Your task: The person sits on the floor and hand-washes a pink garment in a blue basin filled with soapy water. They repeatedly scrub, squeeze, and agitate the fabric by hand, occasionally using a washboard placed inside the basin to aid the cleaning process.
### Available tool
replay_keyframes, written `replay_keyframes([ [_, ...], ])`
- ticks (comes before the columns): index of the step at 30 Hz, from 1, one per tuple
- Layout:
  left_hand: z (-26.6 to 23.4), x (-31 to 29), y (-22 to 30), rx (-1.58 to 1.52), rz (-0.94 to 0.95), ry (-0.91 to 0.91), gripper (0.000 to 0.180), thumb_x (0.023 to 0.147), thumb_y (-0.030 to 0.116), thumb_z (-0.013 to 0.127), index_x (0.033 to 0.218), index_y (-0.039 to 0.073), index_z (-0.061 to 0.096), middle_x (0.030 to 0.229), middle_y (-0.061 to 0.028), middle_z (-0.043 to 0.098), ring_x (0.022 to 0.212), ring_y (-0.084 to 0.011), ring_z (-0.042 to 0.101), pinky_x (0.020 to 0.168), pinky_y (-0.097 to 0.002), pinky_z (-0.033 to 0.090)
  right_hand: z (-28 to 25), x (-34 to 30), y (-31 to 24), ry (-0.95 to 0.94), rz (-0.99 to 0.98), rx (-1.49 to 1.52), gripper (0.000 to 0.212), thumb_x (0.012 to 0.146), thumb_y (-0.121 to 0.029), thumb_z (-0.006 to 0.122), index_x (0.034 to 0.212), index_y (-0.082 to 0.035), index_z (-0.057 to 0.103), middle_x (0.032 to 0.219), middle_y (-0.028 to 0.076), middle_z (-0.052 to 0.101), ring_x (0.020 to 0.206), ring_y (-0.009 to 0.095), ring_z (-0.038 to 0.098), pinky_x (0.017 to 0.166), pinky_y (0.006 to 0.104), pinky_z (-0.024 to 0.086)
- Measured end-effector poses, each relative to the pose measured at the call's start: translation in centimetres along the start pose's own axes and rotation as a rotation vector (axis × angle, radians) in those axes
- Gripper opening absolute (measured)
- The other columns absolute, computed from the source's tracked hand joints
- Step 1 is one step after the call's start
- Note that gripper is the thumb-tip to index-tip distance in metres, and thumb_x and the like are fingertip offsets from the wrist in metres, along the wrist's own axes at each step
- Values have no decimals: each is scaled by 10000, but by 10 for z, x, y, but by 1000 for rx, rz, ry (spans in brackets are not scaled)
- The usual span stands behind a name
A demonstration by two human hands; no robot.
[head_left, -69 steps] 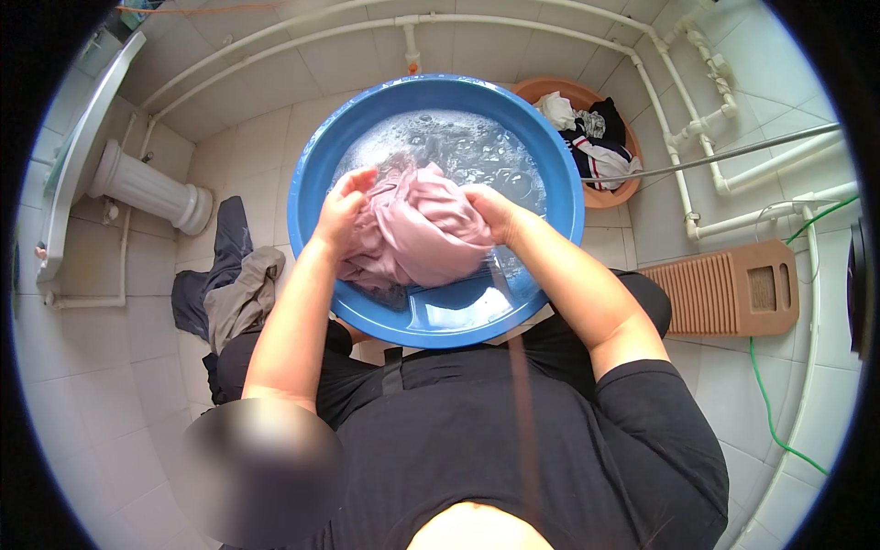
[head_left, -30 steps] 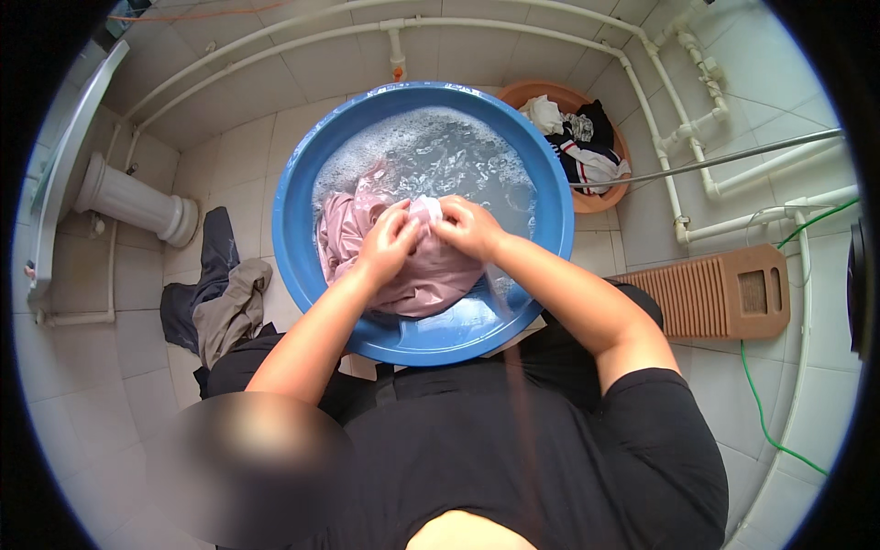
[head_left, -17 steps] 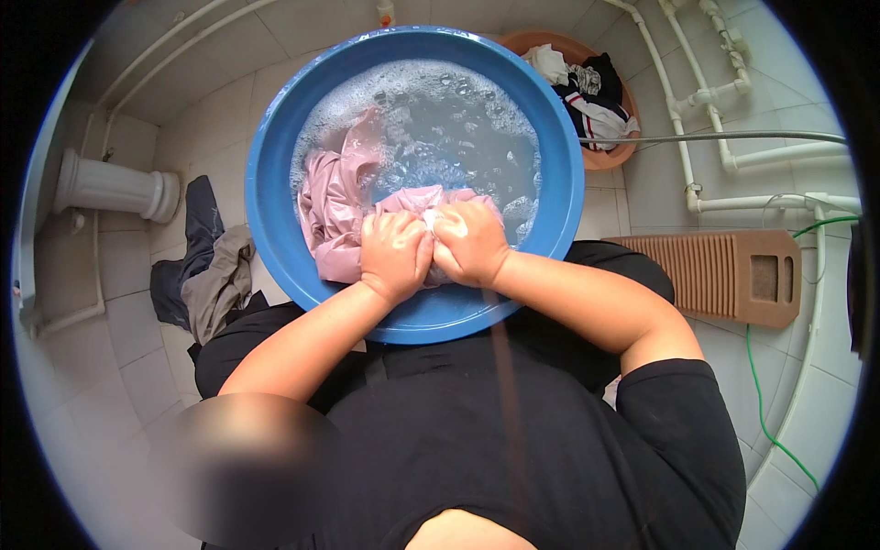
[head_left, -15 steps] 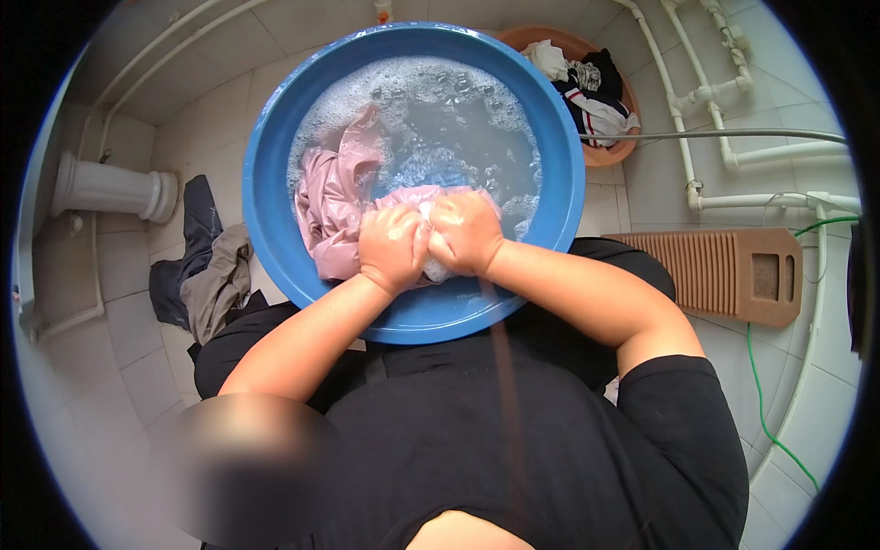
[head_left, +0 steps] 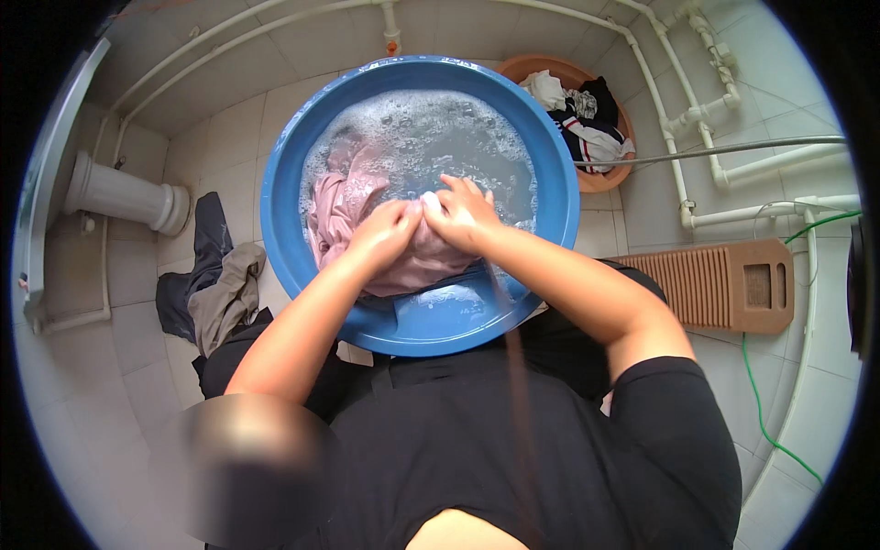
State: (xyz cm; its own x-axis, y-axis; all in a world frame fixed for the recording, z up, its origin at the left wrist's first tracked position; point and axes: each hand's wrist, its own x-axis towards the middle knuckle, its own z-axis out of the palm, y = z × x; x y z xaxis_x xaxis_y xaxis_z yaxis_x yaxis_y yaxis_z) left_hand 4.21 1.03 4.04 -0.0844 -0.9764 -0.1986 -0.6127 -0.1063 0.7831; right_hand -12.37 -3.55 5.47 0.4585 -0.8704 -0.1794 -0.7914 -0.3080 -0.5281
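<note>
1. Left hand point(head_left: 390, 229) and right hand point(head_left: 463, 213) now sit knuckle to knuckle in the middle of the round blue plastic basin point(head_left: 293, 266); about two seconds ago they were apart, holding the cloth spread wide above the water.
2. Both sets of fingers are curled together and clamped on a bunched fold of the pink wet fabric garment point(head_left: 344, 197). A small white bit shows between the fists; soap or foam, cannot tell which.
3. Compared with half a second ago the fists have slid slightly away from the body and sit a little higher over the soapy water point(head_left: 449, 137). That reads as one stroke of a rubbing motion, fold against fold.
4. The garment lies in the basin, mostly on its left half and under the hands, partly sunk, with one end trailing toward the far left wall.
5. Judgement: scrubbing of one spot is under way, and the rest of the cloth looks untouched by the hands.
6. Around: a brown ribbed washboard point(head_left: 724, 286) lies on the tiled floor point(head_left: 110, 385) to the right, an orange round tub of mixed clothes point(head_left: 587, 110) sits just behind the basin, and dark and beige clothes point(head_left: 215, 284) are heaped on the left.
</note>
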Motion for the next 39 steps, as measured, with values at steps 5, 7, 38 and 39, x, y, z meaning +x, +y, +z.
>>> replay_keyframes([
  [5, 26, -67, 28, 382, 406, 312, 253, 819, 249, 521, 935, 38, 597, 1010, -180, 549, 928, -362, 505, 835, -433, 403, 7, -66, 9, 313, -508, 60, 284, 733, -327, 563, 829, -70, 636, 986, 108, 604, 903, 316, 530, 814, 458, 381],
  [7, 28, -47, 16, 445, 242, 145, 241, 804, 241, 501, 902, 41, 592, 915, -160, 572, 857, -343, 515, 778, -432, 412, 18, -48, 9, 338, -486, 26, 250, 737, -318, 545, 742, -77, 613, 834, 106, 622, 756, 308, 553, 730, 436, 414],
  [38, 32, -54, 12, 311, 328, 178, 258, 777, 252, 494, 892, 40, 586, 916, -163, 566, 838, -365, 519, 771, -428, 410, -1, -63, -4, 10, -433, -62, 344, 667, -387, 537, 820, -101, 653, 882, 123, 626, 846, 308, 584, 722, 429, 425],
  [39, 31, -42, 4, 330, 314, 134, 252, 777, 248, 487, 879, 40, 587, 882, -152, 575, 813, -364, 522, 758, -428, 412, -4, -47, -10, -57, -327, -19, 340, 687, -389, 510, 789, -99, 656, 813, 138, 635, 776, 325, 598, 684, 419, 441],
])
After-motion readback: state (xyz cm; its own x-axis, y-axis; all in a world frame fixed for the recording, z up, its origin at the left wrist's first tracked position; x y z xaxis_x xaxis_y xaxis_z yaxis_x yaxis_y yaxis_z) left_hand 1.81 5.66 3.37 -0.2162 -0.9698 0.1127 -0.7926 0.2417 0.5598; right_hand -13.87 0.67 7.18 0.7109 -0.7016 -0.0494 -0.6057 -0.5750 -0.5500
